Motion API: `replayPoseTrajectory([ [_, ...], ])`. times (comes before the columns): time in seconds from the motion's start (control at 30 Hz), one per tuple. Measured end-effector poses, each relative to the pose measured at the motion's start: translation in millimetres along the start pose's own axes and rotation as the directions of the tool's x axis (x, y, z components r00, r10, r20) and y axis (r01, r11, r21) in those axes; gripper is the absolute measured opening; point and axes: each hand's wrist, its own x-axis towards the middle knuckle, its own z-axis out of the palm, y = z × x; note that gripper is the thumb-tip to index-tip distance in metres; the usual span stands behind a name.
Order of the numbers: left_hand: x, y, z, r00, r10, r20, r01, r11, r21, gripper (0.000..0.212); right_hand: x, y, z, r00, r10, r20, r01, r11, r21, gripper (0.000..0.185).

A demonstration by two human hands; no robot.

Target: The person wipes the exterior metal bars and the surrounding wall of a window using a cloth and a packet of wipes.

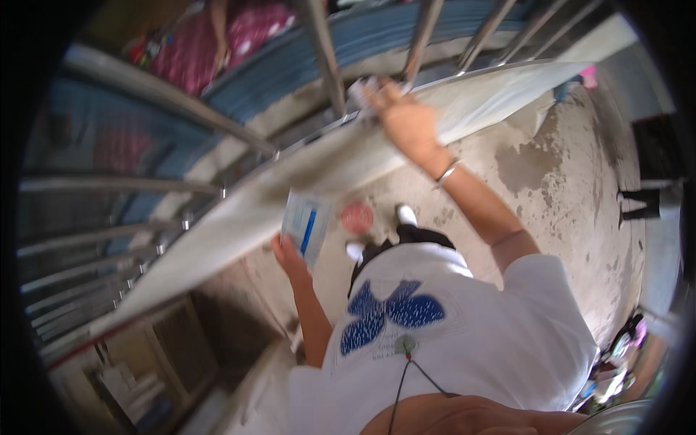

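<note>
My right hand (408, 128), with a bracelet at its wrist, presses a crumpled whitish cloth or tissue (361, 95) against the foot of a metal bar, where the bars meet the ledge. Motion blurs the fingers, and the palm side is hidden. Lower and to the left, my left hand (289, 260) grips a flat, pale plastic packet (307, 225) by its lower left edge. The packet bears a blue stripe and some writing. It is held in front of the pale wall (244, 217) under the ledge, apart from the bars.
Metal bars (326, 60) rise along the ledge. Beyond them, a person's arm (219, 32) shows beside dark pink fabric (185, 60). A round red marking (357, 218) is on the stained concrete floor (473, 217). Another person's legs (641, 204) appear at far right, with assorted items (611, 375) below.
</note>
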Motion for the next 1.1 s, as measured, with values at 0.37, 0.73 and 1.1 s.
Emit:
replayPoseTrajectory([
  [0.37, 33, -49, -10, 0.960, -0.078, 0.269, 0.089, 0.996, -0.028, 0.035, -24, -34, -2, 0.994, -0.011, 0.104, -0.008, 0.983, 0.181, 0.051],
  [0.73, 50, -51, -14, 0.943, -0.054, 0.329, 0.021, 0.994, 0.103, 0.038, 2, -43, -21, 0.974, 0.111, 0.197, -0.121, 0.992, 0.036, 0.032],
  [1.1, 28, 4, -36, 0.976, -0.006, 0.218, 0.011, 1.000, -0.021, 0.029, -20, -22, -19, 0.970, 0.230, 0.079, -0.238, 0.965, 0.113, 0.061],
])
